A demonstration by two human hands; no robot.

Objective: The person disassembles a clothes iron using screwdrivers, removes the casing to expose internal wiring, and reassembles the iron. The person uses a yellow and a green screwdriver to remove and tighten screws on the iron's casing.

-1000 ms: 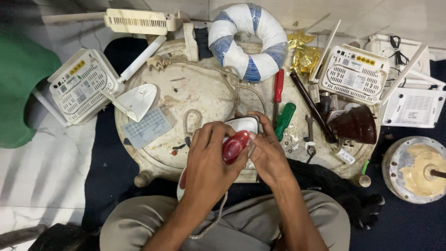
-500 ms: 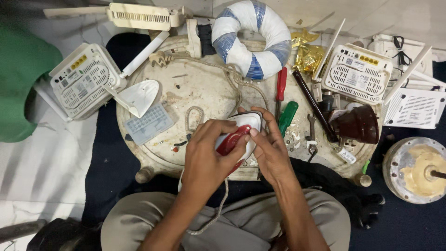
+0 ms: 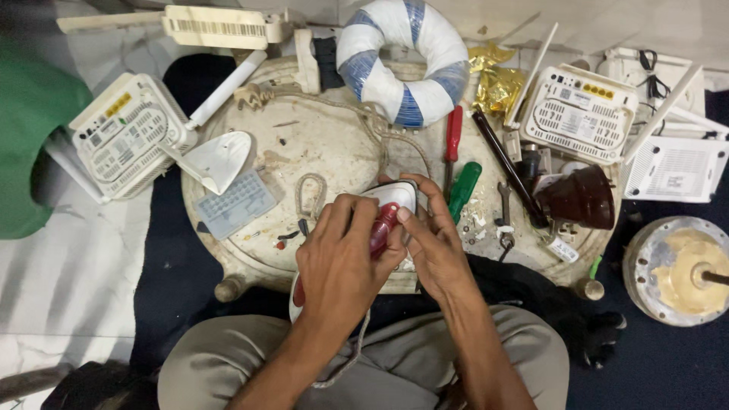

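Lying at the near edge of the worn round table [image 3: 304,152], the clothes iron [image 3: 395,199] runs its long axis from the person's lap up and to the right, its white pointed nose aimed toward the table's middle and its heel hanging off the near rim. Its body is glossy plastic, white with a dark red handle [image 3: 382,228], and a braided cord [image 3: 351,358] trails from the heel down over the khaki trousers. The left hand [image 3: 342,266] wraps over the handle and rear body, fingers closed around it. The right hand [image 3: 433,243] cups the nose from the right side, thumb pressed on the red handle and fingertips curled over the white tip, so both hands grip the iron.

Just right of the nose a green-handled screwdriver [image 3: 463,190] and a red-handled screwdriver [image 3: 453,135] lie nearly parallel to the iron, with a small steel spanner [image 3: 505,220] beside them. Toward the left edge rest a clear ridged plastic panel [image 3: 235,203] and a white triangular iron shell [image 3: 220,158]. At the far edge sits a padded ring [image 3: 402,61] striped white and blue. The right edge carries a dark brown glossy cover [image 3: 581,199] and a white vented router [image 3: 581,114]; another router [image 3: 125,137] lies off the left edge
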